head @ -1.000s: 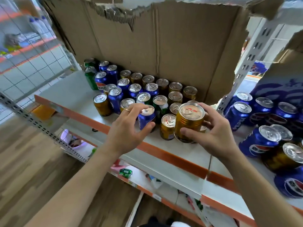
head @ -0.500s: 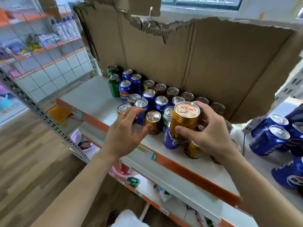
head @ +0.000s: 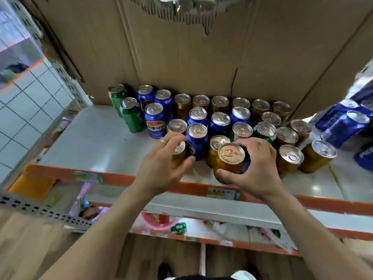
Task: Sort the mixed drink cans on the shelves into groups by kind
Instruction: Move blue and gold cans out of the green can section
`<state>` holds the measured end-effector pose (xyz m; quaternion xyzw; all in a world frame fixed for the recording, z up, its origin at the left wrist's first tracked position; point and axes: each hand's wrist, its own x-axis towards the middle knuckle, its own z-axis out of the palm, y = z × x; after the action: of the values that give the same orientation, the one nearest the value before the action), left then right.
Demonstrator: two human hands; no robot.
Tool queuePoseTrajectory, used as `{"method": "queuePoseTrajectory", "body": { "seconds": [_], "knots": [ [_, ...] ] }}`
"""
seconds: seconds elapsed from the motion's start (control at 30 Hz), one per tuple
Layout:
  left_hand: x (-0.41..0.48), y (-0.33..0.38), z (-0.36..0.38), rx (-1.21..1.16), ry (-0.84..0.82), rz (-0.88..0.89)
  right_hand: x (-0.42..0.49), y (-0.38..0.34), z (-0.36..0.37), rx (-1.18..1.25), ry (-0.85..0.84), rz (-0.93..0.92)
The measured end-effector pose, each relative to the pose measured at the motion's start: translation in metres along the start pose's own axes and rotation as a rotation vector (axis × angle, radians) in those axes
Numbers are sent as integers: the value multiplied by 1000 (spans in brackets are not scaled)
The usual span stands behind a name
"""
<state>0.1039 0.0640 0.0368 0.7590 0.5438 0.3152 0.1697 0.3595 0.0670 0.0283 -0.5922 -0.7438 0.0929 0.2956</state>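
squarely in the right hand sits the gold can.

front gold can: amber-gold body, silver lid with red marks
Pepsi can: deep blue, red-white-blue emblem with white characters
green cans: glossy green, silver tops
back-row cans: gold sides, dull silver lids
shelf: pale grey-white top, orange front edge
cardboard: plain brown
wall tiles: white, dark grid lines
floor: brown wood grain
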Motion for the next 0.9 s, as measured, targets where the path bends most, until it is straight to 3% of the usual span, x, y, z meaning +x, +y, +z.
{"method": "queuePoseTrajectory", "body": {
  "seconds": [0.2, 0.43, 0.6, 0.9],
  "knots": [
    [0, -17, -2, -39, -62, 98, -23, 2, 20, -245, 64, 10],
    [3, -15, 1, 35, -72, 118, -27, 19, 15, -420, -43, 42],
    [5, -2, 4, 101, -65, 75, -21, 15, 6, -309, -87, -4],
    [20, 28, 5, 161, 39, -21, 34, -1, -23, -102, 38, -193]
  ]
}}
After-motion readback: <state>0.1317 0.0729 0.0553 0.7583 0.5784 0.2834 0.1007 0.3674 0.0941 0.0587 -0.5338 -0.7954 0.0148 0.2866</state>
